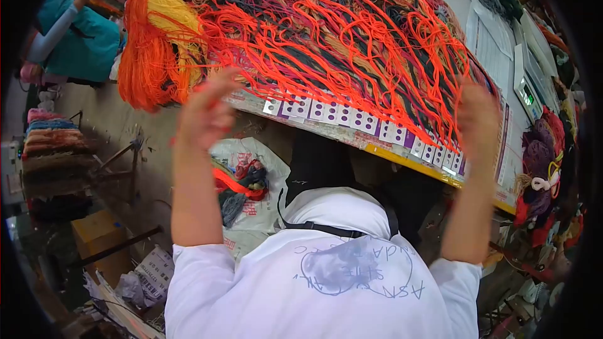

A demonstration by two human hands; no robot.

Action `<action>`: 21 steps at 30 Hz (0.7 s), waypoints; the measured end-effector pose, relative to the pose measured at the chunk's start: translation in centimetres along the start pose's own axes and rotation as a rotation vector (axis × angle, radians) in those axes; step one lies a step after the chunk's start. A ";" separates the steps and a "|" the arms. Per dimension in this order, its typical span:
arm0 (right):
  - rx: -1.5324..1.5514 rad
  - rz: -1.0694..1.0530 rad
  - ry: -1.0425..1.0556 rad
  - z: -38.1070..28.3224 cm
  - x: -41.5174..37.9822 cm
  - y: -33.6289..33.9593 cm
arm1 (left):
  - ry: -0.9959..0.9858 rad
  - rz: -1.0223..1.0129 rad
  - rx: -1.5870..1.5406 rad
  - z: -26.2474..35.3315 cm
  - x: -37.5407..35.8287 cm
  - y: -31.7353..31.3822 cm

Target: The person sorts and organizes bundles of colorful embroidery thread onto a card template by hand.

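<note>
Spread loose over the worktable (408,165) in long, wavy lengths of bright orange-red yarn (370,28), thin and cord-like, crossing one another and doubling back here and there in open loops. Draped on top of a thick layer of mixed yarn (339,44) in black, maroon and tan, visible in streaks through the gaps between the bright lines. Slanting mostly from upper left to lower right, densely bunched toward the left, and reaching at the front down to a row of white-and-purple cards (345,116) with dark round spots, along the table edge.
</note>
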State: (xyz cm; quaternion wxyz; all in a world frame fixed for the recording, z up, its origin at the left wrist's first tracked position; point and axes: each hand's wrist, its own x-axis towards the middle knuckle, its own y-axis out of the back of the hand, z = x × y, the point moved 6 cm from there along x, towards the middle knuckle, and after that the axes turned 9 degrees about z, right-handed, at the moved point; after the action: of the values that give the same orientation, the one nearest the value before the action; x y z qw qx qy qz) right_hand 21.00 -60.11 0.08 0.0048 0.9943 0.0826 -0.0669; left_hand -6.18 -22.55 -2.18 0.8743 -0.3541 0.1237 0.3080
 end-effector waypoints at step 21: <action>-0.596 -0.173 0.513 8.3 -8.9 -18.0 | 0.098 0.017 0.837 -10.9 5.8 -5.8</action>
State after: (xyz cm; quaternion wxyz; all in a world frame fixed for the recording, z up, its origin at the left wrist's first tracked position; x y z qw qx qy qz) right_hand 8.26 -43.96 -6.94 0.2667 0.9232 0.1804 0.2100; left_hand 2.03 -30.73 -9.34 0.9332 0.0185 0.2827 0.2211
